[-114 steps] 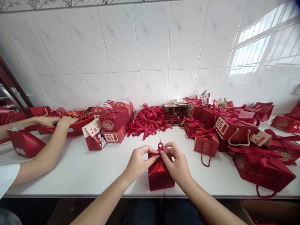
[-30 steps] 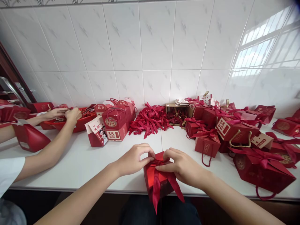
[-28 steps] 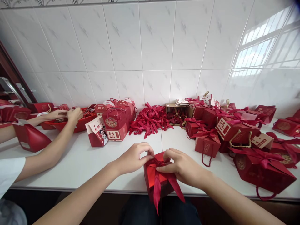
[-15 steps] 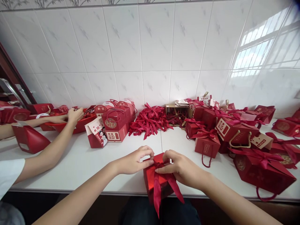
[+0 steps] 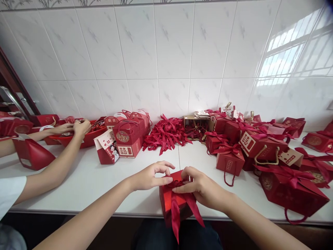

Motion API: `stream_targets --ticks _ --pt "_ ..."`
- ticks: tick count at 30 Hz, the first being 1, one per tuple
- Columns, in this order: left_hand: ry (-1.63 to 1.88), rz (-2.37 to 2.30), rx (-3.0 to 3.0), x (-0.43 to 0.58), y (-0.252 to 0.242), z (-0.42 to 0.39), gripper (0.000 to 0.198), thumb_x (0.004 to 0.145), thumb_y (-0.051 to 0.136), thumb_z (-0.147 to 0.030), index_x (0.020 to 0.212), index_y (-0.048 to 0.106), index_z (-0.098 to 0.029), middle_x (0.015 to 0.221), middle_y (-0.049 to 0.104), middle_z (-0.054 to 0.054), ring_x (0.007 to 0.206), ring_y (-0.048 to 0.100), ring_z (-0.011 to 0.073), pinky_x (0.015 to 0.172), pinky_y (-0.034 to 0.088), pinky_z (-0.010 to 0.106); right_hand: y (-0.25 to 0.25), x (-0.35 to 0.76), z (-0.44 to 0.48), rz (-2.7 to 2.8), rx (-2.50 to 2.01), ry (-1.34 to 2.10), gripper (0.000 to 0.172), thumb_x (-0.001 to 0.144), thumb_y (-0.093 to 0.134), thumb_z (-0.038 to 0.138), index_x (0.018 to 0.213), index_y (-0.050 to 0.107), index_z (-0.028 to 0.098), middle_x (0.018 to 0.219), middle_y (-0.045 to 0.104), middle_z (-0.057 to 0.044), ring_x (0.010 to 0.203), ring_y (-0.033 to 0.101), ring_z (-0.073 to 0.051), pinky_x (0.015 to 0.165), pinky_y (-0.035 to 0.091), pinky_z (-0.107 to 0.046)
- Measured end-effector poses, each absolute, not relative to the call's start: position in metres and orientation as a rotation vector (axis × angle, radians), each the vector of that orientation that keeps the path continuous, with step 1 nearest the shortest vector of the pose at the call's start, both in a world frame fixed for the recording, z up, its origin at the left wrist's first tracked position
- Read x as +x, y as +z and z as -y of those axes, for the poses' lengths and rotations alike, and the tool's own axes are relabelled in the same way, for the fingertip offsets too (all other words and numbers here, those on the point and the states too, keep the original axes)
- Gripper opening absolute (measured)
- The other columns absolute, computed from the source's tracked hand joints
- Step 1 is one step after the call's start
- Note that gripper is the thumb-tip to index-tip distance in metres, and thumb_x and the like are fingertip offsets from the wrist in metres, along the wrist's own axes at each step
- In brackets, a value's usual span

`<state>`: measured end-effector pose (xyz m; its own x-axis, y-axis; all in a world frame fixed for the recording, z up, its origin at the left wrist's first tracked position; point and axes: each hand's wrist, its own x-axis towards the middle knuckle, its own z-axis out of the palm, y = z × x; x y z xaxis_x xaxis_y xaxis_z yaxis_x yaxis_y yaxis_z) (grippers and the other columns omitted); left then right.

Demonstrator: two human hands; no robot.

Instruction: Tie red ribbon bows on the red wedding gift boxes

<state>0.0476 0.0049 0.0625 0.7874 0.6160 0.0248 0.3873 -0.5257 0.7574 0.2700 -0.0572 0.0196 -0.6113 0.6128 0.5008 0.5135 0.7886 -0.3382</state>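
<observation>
A small red gift box point(image 5: 165, 199) stands at the table's front edge, right in front of me. Across its top lies a red ribbon point(image 5: 175, 211), tied in a bow, with two loose tails hanging down the near side. My right hand point(image 5: 201, 185) grips the ribbon at the knot, thumb and fingers closed around it from the right. On the other side my left hand point(image 5: 152, 176) is open, its fingers apart and its thumb tip close to the knot. Whether that thumb touches the ribbon I cannot tell. The hands partly hide the knot.
A pile of loose red ribbons point(image 5: 168, 133) lies near the wall, beside an open carton point(image 5: 199, 121). Several ribboned boxes point(image 5: 230, 159) crowd the right side. Stacked boxes point(image 5: 128, 139) stand left of the pile. Further left, a co-worker's hands point(image 5: 81, 127) are over a red basin point(image 5: 91, 140).
My left hand's fingers have opened and lifted slightly from the knot. My right hand stays at the ribbon. The co-worker's hands have shifted a little left.
</observation>
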Motion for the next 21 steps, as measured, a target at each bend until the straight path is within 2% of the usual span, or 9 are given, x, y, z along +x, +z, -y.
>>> stream_targets --ticks 4,8,12,14,17,21 --pt "0.396 -0.709 2.214 0.046 0.062 -0.003 0.031 0.084 0.054 -0.042 0.063 0.059 -0.019 0.118 0.058 0.006 0.118 0.046 0.0229 0.101 0.034 0.035 0.018 0.270 0.057 2.359 -0.837 0.242 0.032 0.087 0.056 0.015 0.110 0.068 0.033 0.093 0.052 -0.006 0.079 0.056 -0.016 0.070 0.050 -0.029" --pt "0.614 -0.756 2.155 0.053 0.057 0.005 0.029 0.082 0.057 -0.041 0.064 0.057 -0.018 0.111 0.061 0.006 0.109 0.052 0.0224 0.098 0.037 0.035 0.018 0.271 0.058 2.331 -0.810 0.259 0.035 0.087 0.053 0.011 0.110 0.068 0.033 0.096 0.051 -0.006 0.082 0.056 -0.015 0.071 0.050 -0.028" --pt "0.753 -0.835 2.010 0.068 0.048 0.018 0.027 0.083 0.055 -0.040 0.070 0.060 -0.017 0.090 0.065 0.005 0.087 0.059 0.0181 0.081 0.046 0.028 0.020 0.270 0.059 2.300 -0.778 0.271 0.040 0.088 0.042 0.005 0.110 0.066 0.028 0.100 0.054 -0.007 0.091 0.056 -0.017 0.079 0.049 -0.030" --pt "0.782 -0.858 1.916 0.074 0.044 0.023 0.026 0.082 0.056 -0.040 0.076 0.062 -0.016 0.082 0.065 0.004 0.077 0.060 0.0168 0.072 0.047 0.026 0.020 0.270 0.060 2.232 -0.829 0.288 0.034 0.089 0.040 0.006 0.108 0.060 0.024 0.096 0.056 -0.006 0.088 0.056 -0.016 0.077 0.049 -0.029" --pt "0.811 -0.886 1.848 0.078 0.042 0.026 0.026 0.080 0.060 -0.039 0.078 0.065 -0.014 0.083 0.067 0.005 0.078 0.062 0.0175 0.073 0.048 0.027 0.017 0.270 0.059 2.061 -0.911 0.348 0.020 0.087 0.044 0.007 0.100 0.049 0.022 0.089 0.058 -0.003 0.080 0.055 -0.015 0.070 0.048 -0.027" --pt "0.825 -0.950 1.836 0.079 0.041 0.025 0.022 0.077 0.063 -0.035 0.074 0.067 -0.014 0.088 0.070 0.006 0.085 0.062 0.0195 0.076 0.047 0.027 0.012 0.268 0.057 1.864 -0.946 0.464 0.017 0.084 0.049 0.009 0.092 0.043 0.023 0.084 0.057 0.000 0.073 0.054 -0.013 0.065 0.046 -0.026"
